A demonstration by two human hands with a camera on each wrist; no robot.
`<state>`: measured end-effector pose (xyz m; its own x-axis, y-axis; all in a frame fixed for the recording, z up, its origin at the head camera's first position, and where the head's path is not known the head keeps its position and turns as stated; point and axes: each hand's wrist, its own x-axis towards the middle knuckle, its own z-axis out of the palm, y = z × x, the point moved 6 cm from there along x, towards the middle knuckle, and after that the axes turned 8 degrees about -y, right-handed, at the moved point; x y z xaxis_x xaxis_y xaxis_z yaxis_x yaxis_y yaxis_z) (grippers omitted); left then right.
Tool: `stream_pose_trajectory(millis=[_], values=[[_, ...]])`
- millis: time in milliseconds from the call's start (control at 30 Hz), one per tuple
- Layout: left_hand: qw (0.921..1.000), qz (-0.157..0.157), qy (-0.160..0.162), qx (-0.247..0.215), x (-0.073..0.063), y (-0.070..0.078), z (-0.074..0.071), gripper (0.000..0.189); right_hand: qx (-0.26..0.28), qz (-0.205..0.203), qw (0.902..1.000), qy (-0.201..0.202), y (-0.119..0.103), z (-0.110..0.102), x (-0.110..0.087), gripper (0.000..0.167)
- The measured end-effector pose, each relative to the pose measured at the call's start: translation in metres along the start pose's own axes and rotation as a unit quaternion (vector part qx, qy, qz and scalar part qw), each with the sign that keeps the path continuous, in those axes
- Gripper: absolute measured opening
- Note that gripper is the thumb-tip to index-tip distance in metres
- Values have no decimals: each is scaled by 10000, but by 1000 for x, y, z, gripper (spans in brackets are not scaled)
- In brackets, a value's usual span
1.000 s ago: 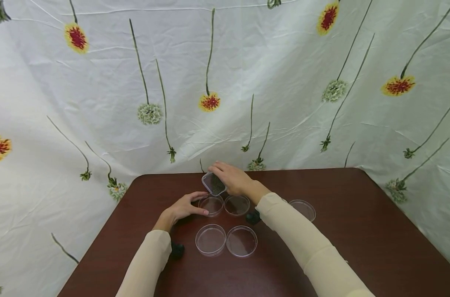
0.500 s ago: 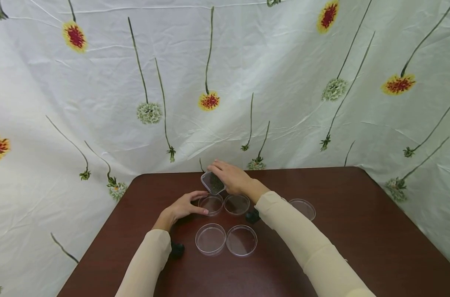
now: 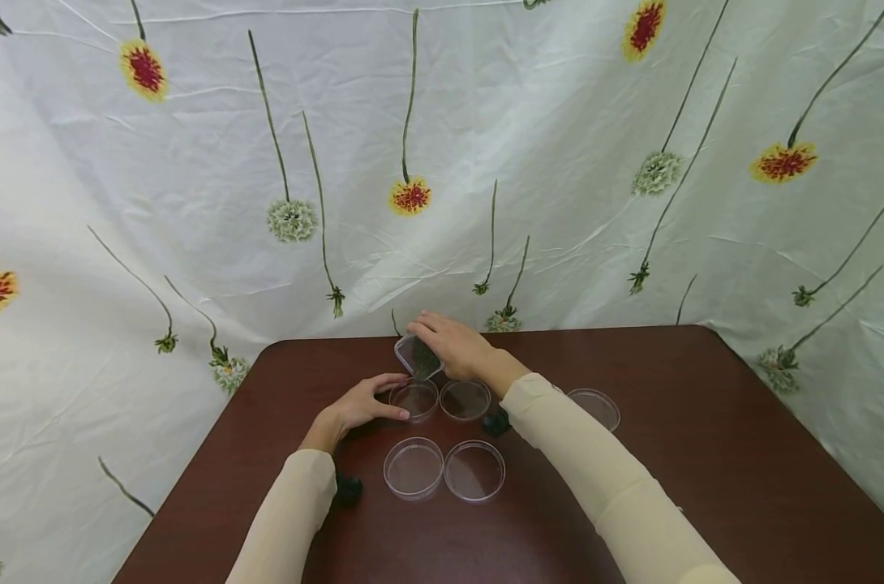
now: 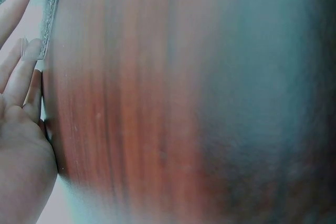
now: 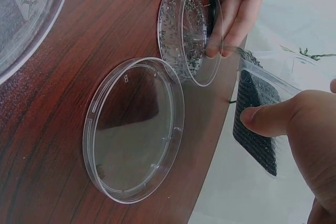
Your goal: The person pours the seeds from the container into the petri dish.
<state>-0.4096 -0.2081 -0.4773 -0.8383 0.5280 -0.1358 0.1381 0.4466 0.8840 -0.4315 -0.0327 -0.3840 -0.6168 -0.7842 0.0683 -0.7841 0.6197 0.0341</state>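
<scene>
Barely shifted, the right hand (image 3: pixel 457 347) grips the tilted container (image 3: pixel 410 354) above a dish (image 5: pixel 178 38) the left hand (image 3: pixel 362 404) pinches.

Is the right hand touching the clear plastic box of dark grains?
Touching: in the right wrist view, the right hand has its thumb against the clear plastic box of dark grains.

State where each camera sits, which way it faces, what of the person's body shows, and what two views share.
Head: worn on the head, facing forward and down at the brown wooden table; left hand, right hand and cream sleeves show.
Left wrist: worn there, looking mostly at table, the left hand at the left edge.
Right wrist: worn there, facing clear round plastic dishes; the right hand grips a clear rectangular plastic container of dark grains; the left hand also shows.
Shared: head and right wrist both show the container and dishes.
</scene>
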Motion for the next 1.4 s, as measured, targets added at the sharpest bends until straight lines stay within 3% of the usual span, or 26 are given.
stream_pose_trajectory(millis=[1033,1400], values=[[10000,25,-1,43,3,-1,1,79,475,410,9980,-107,6,7,-2,91],[10000,-9,15,45,1,-2,0,80,1486,669,9866,-16,13,9,-3,94]])
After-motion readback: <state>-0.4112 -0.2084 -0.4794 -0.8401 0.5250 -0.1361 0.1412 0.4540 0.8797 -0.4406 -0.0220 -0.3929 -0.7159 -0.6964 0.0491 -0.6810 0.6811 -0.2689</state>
